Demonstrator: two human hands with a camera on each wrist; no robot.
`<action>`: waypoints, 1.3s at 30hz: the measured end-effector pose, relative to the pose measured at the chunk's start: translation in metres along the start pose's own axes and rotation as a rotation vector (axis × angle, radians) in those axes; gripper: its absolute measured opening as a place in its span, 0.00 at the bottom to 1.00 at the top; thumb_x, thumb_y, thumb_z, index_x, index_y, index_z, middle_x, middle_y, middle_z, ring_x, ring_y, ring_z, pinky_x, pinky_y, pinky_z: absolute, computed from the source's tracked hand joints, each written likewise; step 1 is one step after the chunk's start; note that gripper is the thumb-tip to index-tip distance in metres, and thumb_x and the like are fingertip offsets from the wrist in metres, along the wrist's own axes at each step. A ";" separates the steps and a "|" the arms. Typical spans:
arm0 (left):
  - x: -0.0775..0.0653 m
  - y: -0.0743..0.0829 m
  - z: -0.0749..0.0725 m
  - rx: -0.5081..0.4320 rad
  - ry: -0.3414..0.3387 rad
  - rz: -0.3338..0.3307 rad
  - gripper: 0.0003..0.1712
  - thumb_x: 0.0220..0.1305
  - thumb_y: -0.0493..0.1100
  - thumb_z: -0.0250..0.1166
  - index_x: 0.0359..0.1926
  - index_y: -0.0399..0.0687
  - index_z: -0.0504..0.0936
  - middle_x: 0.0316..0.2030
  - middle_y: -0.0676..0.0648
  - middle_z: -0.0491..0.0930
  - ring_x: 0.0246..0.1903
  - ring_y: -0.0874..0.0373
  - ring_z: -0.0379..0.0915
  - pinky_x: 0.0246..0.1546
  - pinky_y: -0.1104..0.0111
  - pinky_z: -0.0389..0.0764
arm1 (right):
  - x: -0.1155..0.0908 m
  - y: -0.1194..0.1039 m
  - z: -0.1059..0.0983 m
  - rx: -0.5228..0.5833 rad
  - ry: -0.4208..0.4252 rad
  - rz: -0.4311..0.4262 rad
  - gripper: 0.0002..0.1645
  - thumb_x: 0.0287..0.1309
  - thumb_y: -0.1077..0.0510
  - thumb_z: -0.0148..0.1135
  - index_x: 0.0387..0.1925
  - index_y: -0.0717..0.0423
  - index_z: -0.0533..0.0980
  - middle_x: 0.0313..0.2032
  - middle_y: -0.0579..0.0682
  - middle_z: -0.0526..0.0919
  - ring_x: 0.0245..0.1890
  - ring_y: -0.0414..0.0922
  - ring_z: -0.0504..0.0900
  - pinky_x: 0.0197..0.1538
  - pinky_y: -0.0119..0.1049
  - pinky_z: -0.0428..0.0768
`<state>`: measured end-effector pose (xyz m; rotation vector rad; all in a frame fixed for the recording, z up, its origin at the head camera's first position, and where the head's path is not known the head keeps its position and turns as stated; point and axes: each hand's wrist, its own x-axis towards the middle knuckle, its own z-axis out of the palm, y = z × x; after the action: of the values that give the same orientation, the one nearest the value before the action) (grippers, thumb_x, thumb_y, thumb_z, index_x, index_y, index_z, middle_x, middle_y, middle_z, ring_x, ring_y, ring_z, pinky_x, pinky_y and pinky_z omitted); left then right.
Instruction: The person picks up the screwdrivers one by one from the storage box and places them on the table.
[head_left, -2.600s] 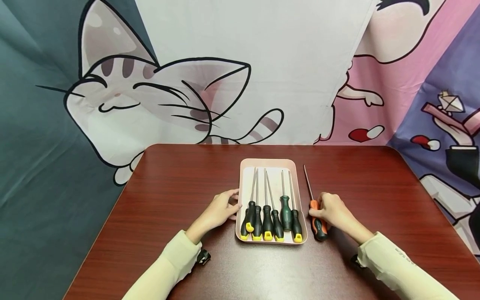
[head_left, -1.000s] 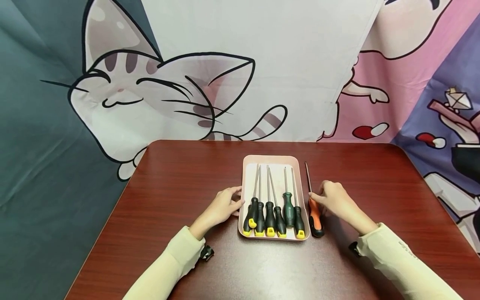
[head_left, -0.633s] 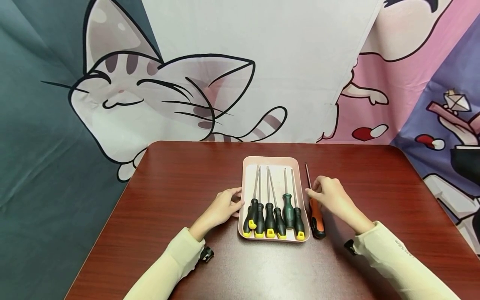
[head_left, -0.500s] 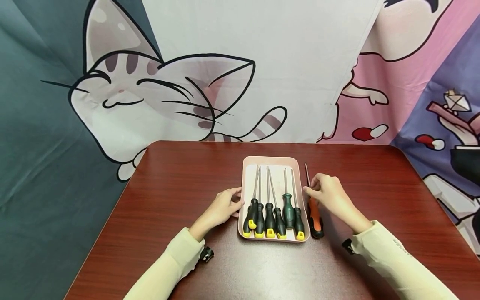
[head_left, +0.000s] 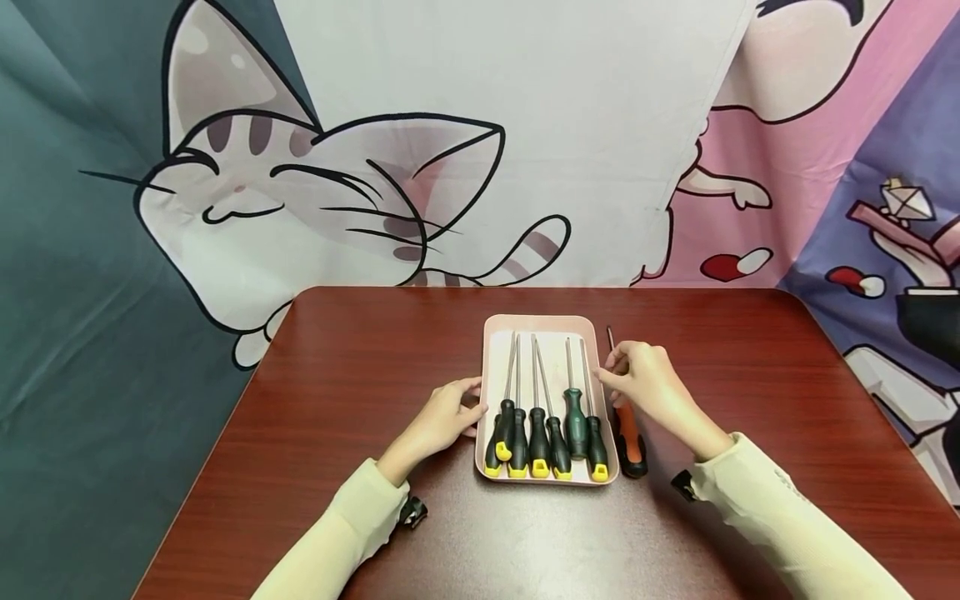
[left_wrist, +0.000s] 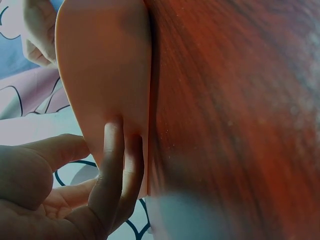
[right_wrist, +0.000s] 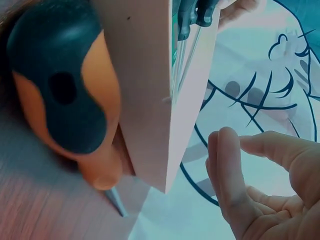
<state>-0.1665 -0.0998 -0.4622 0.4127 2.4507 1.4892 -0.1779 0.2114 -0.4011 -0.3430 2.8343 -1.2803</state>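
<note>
My left hand (head_left: pixel 442 417) touches the left side of a shallow pink tray (head_left: pixel 540 322). In the left wrist view its fingers (left_wrist: pixel 114 160) rest against the outer wall, with the thumb at the rim. Several screwdrivers lie in the tray, most with black and yellow handles; a dark green-handled screwdriver (head_left: pixel 576 425) lies among them. My right hand (head_left: pixel 647 382) hovers at the tray's right edge, thumb and fingertips close together, nothing between them. Below it an orange and black screwdriver (head_left: pixel 632 446) lies on the table along the tray; the hand partly covers its shaft.
The tray stands on a brown wooden table (head_left: pixel 360 350), towards its far side. Behind the table hangs a cloth backdrop (head_left: pixel 600 100) with cartoon cats. Long sleeves (head_left: pixel 787 508) reach in from the near side.
The right hand has let go of the orange and black screwdriver, which now lies beside the tray. That hand has moved up and left to the tray's edge. The left hand stays put.
</note>
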 end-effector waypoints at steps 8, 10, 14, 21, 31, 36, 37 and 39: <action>0.000 -0.001 0.000 -0.025 0.004 0.000 0.28 0.68 0.30 0.60 0.67 0.26 0.66 0.56 0.29 0.76 0.31 0.50 0.84 0.24 0.68 0.87 | 0.003 -0.008 0.006 0.021 -0.039 0.020 0.11 0.60 0.63 0.68 0.31 0.69 0.75 0.22 0.58 0.84 0.15 0.47 0.83 0.23 0.47 0.86; 0.000 -0.001 0.000 -0.026 0.006 0.005 0.28 0.68 0.30 0.60 0.67 0.25 0.67 0.55 0.29 0.76 0.31 0.49 0.84 0.24 0.68 0.87 | 0.004 -0.009 0.008 0.009 -0.047 0.014 0.12 0.60 0.62 0.69 0.31 0.68 0.76 0.22 0.57 0.83 0.15 0.47 0.83 0.21 0.45 0.86; 0.000 -0.001 0.000 -0.022 0.007 0.009 0.28 0.68 0.31 0.61 0.67 0.25 0.67 0.55 0.29 0.76 0.31 0.49 0.84 0.24 0.68 0.86 | 0.006 -0.010 0.014 -0.062 -0.048 -0.022 0.13 0.58 0.61 0.70 0.28 0.67 0.76 0.20 0.54 0.82 0.14 0.45 0.83 0.20 0.37 0.83; 0.000 -0.002 0.000 -0.019 0.004 0.009 0.28 0.68 0.31 0.61 0.67 0.26 0.67 0.55 0.29 0.76 0.31 0.50 0.84 0.24 0.68 0.87 | 0.008 -0.012 0.022 -0.077 -0.092 -0.026 0.13 0.59 0.61 0.69 0.28 0.67 0.76 0.19 0.54 0.82 0.14 0.46 0.83 0.19 0.34 0.82; -0.001 -0.002 0.001 -0.017 0.004 0.019 0.27 0.68 0.31 0.61 0.66 0.26 0.68 0.55 0.30 0.76 0.30 0.51 0.84 0.23 0.70 0.86 | 0.010 -0.015 0.034 -0.133 -0.190 0.036 0.16 0.58 0.60 0.69 0.32 0.71 0.75 0.16 0.53 0.81 0.15 0.47 0.83 0.27 0.38 0.86; -0.001 -0.001 0.000 -0.010 0.005 0.022 0.27 0.68 0.31 0.61 0.66 0.26 0.68 0.55 0.30 0.76 0.30 0.51 0.84 0.23 0.70 0.86 | 0.012 -0.016 0.042 -0.260 -0.182 0.013 0.19 0.56 0.59 0.71 0.17 0.61 0.73 0.08 0.46 0.76 0.10 0.40 0.79 0.30 0.40 0.84; -0.001 -0.002 0.000 -0.008 0.006 0.022 0.27 0.68 0.31 0.61 0.66 0.26 0.68 0.55 0.30 0.76 0.29 0.52 0.84 0.23 0.70 0.86 | 0.012 -0.016 0.044 -0.285 -0.182 0.003 0.20 0.55 0.59 0.71 0.14 0.59 0.72 0.06 0.45 0.74 0.09 0.39 0.77 0.30 0.40 0.84; -0.002 -0.002 0.000 -0.004 0.009 0.025 0.27 0.68 0.31 0.61 0.66 0.26 0.68 0.55 0.30 0.76 0.29 0.52 0.84 0.23 0.70 0.86 | 0.012 -0.017 0.046 -0.314 -0.189 -0.008 0.23 0.55 0.58 0.71 0.11 0.57 0.71 0.04 0.43 0.72 0.08 0.38 0.75 0.29 0.40 0.83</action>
<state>-0.1652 -0.1009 -0.4637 0.4381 2.4574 1.5092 -0.1813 0.1641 -0.4179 -0.4533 2.8647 -0.7523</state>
